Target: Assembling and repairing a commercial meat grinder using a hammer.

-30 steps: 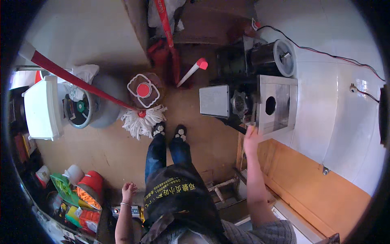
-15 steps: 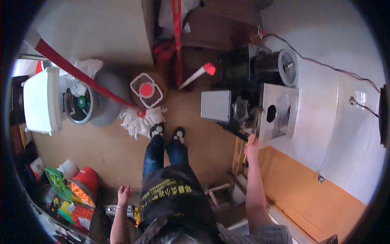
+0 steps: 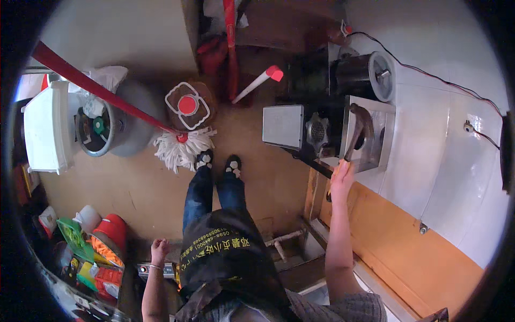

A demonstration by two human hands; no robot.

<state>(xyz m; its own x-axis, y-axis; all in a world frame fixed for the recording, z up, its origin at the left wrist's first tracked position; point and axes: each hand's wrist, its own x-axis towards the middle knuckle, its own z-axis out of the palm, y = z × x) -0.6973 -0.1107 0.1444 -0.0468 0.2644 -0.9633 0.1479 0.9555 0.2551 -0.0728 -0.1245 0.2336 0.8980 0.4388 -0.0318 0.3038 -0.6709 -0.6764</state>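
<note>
My right hand (image 3: 341,181) is wrapped around the handle of a claw hammer (image 3: 354,140) with a yellowish grip. The hammer's metal head is seen over a shiny metal tray (image 3: 386,129) with a dark round hole; whether it touches cannot be told. Beside the tray is a machine with a pale square panel (image 3: 282,126) and a round metal part with small holes (image 3: 318,131). A dark bar juts from the machine toward my right hand. Lower left, my left hand (image 3: 159,250) hangs with its fingers curled in and nothing visible in them.
A red-handled mop (image 3: 179,147) stands near my feet, beside a basket-like container (image 3: 188,105). Further left are a grey gas cylinder (image 3: 140,121) and a white box (image 3: 51,129). A red bucket (image 3: 111,231) sits lower left; a metal drum (image 3: 370,77) lies beyond the tray.
My right hand has moved slightly up and right, and the hammer head has swung over the tray. My left hand has stayed low and curled. The whole view has shifted a little.
</note>
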